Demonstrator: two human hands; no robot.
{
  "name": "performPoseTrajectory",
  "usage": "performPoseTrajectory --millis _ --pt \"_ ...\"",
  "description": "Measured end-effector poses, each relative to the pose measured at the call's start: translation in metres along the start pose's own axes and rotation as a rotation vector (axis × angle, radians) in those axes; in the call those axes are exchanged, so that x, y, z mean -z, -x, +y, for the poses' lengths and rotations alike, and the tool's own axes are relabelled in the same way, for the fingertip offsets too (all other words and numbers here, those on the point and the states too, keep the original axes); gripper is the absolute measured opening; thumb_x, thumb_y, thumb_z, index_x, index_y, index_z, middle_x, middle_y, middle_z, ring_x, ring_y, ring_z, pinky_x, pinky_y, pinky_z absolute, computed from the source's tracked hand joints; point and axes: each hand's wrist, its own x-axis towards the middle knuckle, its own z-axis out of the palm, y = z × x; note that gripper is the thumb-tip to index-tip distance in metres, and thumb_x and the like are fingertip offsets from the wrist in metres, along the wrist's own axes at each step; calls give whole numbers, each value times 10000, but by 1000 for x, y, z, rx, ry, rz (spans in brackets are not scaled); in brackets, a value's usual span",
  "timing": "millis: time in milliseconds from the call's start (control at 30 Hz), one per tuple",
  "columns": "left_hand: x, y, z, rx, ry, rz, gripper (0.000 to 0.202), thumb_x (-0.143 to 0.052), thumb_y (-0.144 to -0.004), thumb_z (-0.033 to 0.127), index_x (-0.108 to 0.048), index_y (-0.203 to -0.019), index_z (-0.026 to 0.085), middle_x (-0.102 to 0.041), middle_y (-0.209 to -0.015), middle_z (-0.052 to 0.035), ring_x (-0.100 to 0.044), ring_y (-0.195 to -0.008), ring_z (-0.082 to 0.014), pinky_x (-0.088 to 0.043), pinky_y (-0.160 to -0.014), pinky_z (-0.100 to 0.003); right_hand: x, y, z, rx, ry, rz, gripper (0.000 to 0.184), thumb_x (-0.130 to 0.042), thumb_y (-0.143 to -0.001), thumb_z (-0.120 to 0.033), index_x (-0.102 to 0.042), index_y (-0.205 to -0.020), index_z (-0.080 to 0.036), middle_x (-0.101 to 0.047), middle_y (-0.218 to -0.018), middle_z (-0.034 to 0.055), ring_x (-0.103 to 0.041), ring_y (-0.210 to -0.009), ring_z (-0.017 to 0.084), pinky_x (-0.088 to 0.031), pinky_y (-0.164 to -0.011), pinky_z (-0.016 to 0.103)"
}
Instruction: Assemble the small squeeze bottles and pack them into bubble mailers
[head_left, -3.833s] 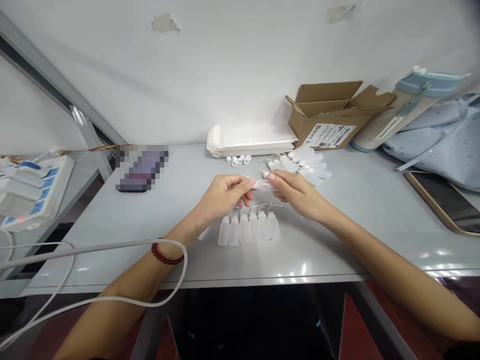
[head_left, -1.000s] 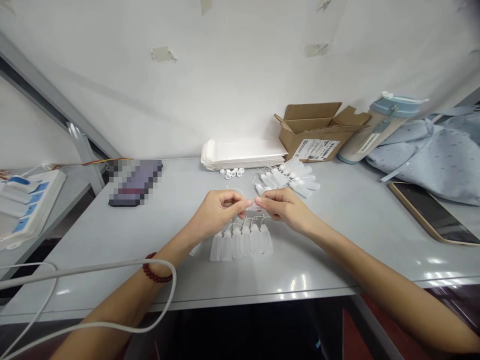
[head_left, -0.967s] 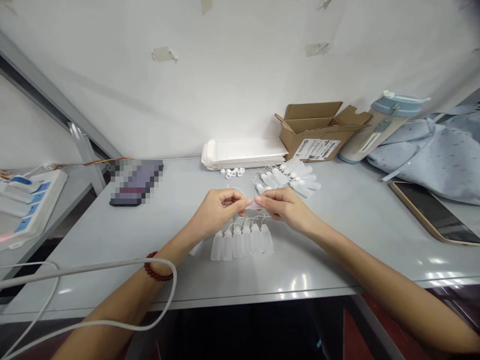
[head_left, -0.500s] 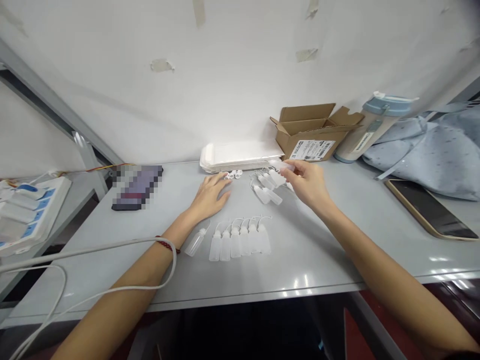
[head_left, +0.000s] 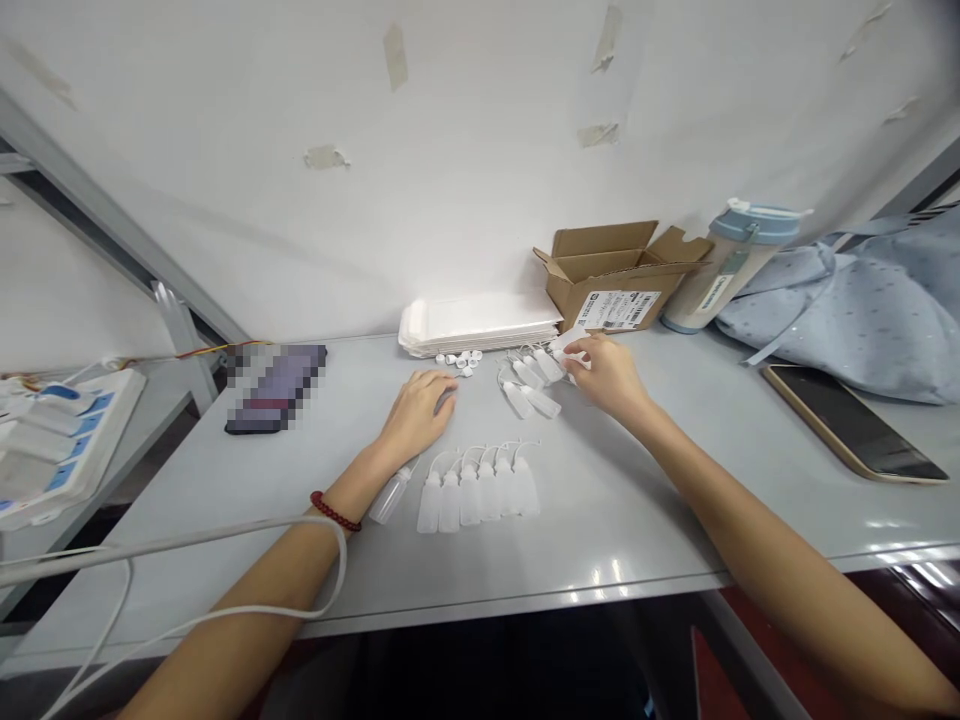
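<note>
Flat translucent plastic squeeze bottles with thin looped tubes are on the grey table. My right hand pinches one bottle at the back of a loose pile of bottles. My left hand rests on the table with fingers bent and thumb apart, just in front of several small white caps. Closer to me, several bottles stand side by side in a neat row, tubes pointing away. A clearer bottle lies by my left wrist, partly covered by it.
Behind the pile are a stack of white sleeves and an open cardboard box. A tumbler, a blue bag and a phone are at right. Another phone lies left. A white cable crosses my left forearm.
My right hand has lowered the bottle toward the back of the pile. My left hand has drawn back slightly from the caps, and more of them show. The view has tilted up a little.
</note>
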Motion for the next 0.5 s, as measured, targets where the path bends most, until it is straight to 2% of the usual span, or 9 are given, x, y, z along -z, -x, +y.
performPoseTrajectory --millis 100,167,233,333,400,500 --pt "1 0 1 14 13 35 251 -442 -825 152 -616 -1007 146 -596 -1068 -104 -518 -1031 -229 -431 -914 -391 0 0 -1 31 -42 46 210 -504 -781 -196 -658 -909 -131 -612 -930 117 -564 -787 216 -411 -725 342" --pt "1 -1 2 11 18 50 292 -428 -823 131 -602 -1056 152 -575 -1133 -98 -498 -1075 -224 -411 -946 -388 2 2 -5 68 -77 74 189 -502 -779 -189 -649 -888 -141 -613 -909 103 -554 -791 210 -407 -743 344" --pt "0 -2 2 -7 2 15 367 -398 -819 90 -577 -1127 179 -537 -1248 -74 -470 -1119 -224 -393 -961 -400 4 4 -12 101 -116 90 156 -502 -782 -192 -639 -844 -151 -611 -879 88 -546 -786 201 -400 -742 337" --pt "-1 -3 3 -22 -43 -98 466 -362 -809 42 -548 -1194 225 -472 -1364 -23 -448 -1126 -240 -397 -926 -435 11 10 -27 145 -193 79 122 -508 -792 -214 -615 -775 -159 -589 -829 70 -530 -751 179 -393 -681 305" --pt "-1 -3 3 -14 -59 -145 477 -357 -809 40 -552 -1196 239 -494 -1352 -4 -446 -1105 -252 -403 -900 -451 16 16 -38 165 -272 10 109 -522 -797 -239 -594 -764 -164 -560 -745 40 -500 -667 149 -379 -613 277" --pt "-1 -4 4 -11 -54 -154 461 -359 -814 51 -571 -1179 239 -556 -1291 10 -452 -1083 -247 -399 -907 -444 26 24 -50 167 -495 -289 126 -516 -825 -292 -562 -805 -176 -494 -599 -28 -421 -521 100 -328 -500 234"
